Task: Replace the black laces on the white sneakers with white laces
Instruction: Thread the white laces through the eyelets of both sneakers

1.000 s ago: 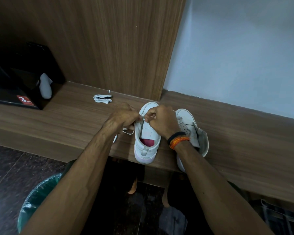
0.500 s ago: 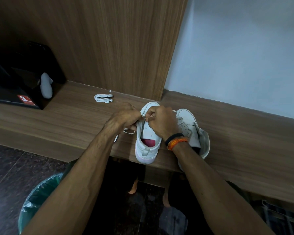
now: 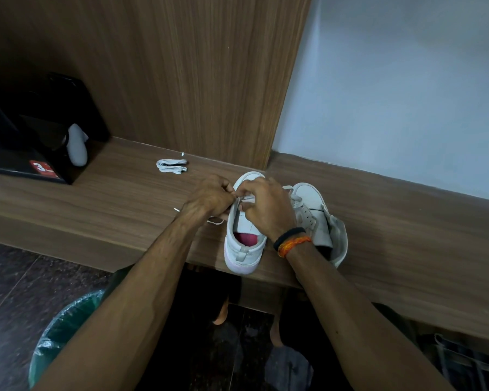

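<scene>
Both the left hand (image 3: 209,199) and the right hand (image 3: 266,210) pinch a white lace (image 3: 239,201) over the near sneaker (image 3: 244,246), hiding its eyelets; a second sneaker (image 3: 314,213), a folded lace (image 3: 171,165) and a black box (image 3: 26,136) share the wooden bench (image 3: 110,198).

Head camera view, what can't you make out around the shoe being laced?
- Front eyelets of the left sneaker: covered by the left hand and right hand.
- White lace: threading hidden under fingers.
- Right sneaker: heel behind the right wrist.
- Box label: too small.
</scene>
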